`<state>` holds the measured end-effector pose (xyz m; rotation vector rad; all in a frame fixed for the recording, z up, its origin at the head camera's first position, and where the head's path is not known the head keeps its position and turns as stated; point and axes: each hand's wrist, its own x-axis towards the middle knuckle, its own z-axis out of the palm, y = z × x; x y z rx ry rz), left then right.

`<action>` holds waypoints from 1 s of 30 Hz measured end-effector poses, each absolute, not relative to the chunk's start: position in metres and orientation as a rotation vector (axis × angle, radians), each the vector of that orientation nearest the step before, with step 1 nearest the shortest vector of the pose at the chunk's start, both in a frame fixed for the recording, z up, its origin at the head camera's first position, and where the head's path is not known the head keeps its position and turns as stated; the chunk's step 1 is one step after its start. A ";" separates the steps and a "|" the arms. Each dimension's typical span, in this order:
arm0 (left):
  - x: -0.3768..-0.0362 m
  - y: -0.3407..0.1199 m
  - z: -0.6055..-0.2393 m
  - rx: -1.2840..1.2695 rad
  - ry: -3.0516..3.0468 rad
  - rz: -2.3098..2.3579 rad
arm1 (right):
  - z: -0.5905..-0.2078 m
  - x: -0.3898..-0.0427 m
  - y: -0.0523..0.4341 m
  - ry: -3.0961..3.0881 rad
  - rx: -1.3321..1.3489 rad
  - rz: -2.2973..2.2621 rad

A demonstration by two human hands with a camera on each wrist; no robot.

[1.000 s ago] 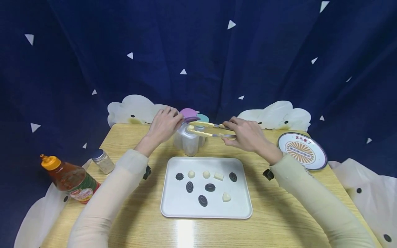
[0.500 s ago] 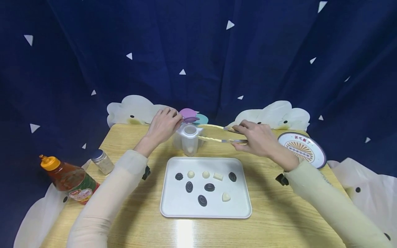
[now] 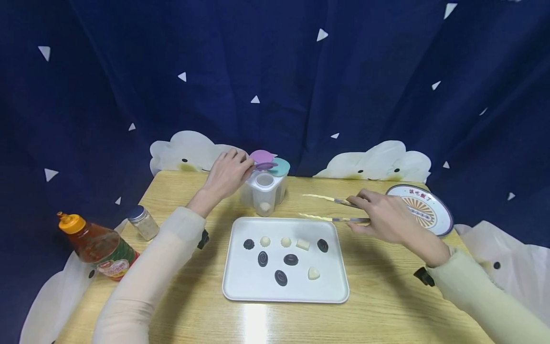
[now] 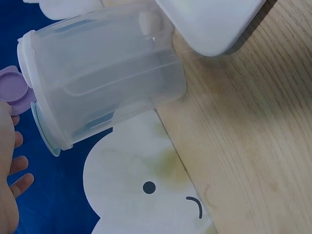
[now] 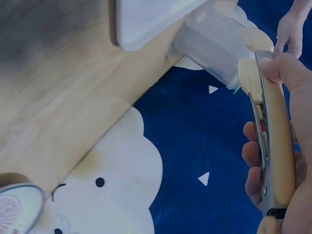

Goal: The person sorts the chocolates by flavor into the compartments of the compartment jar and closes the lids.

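Note:
My left hand (image 3: 227,173) pinches the purple flip lid (image 3: 263,157) of a clear plastic container (image 3: 263,192) behind the tray and holds it up. One white candy (image 3: 265,207) lies at the container's bottom. My right hand (image 3: 373,213) grips yellow-tipped tongs (image 3: 322,208) to the right of the container; their arms are spread with nothing between them. The white tray (image 3: 245,286) carries several dark and white candies. In the left wrist view the container (image 4: 102,73) lies beside the purple lid (image 4: 12,90). The right wrist view shows the tongs (image 5: 268,131) in my fingers.
A honey bottle (image 3: 96,248) and a small glass jar (image 3: 143,223) stand at the table's left. A patterned plate (image 3: 423,210) lies at the right, close behind my right hand. White cloud cushions (image 3: 378,162) line the table's far edge before a dark blue curtain.
The tongs let the white candy fall into the container. My right hand then drew them back to the right and nearer me. My left hand stayed on the lid.

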<state>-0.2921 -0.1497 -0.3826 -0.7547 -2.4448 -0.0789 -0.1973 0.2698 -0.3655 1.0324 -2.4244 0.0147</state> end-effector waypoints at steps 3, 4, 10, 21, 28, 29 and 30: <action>-0.292 -0.149 -0.382 -0.758 -2.444 -0.076 | -0.373 -0.188 0.276 -2.437 1.027 0.004; -0.292 -0.149 -0.382 -0.759 -2.444 -0.077 | -0.375 -0.186 0.278 -2.440 1.026 0.002; -0.293 -0.148 -0.382 -0.761 -2.442 -0.082 | -0.391 -0.171 0.284 -2.463 1.035 -0.018; -0.293 -0.148 -0.383 -0.760 -2.421 -0.075 | -0.418 -0.157 0.285 -2.564 1.050 -0.021; -0.294 -0.148 -0.384 -0.754 -2.416 -0.078 | -0.425 -0.154 0.283 -2.609 1.062 -0.039; -0.294 -0.148 -0.384 -0.752 -2.422 -0.076 | -0.426 -0.154 0.282 -2.612 1.064 -0.042; -0.294 -0.148 -0.385 -0.752 -2.426 -0.075 | -0.426 -0.154 0.282 -2.615 1.067 -0.044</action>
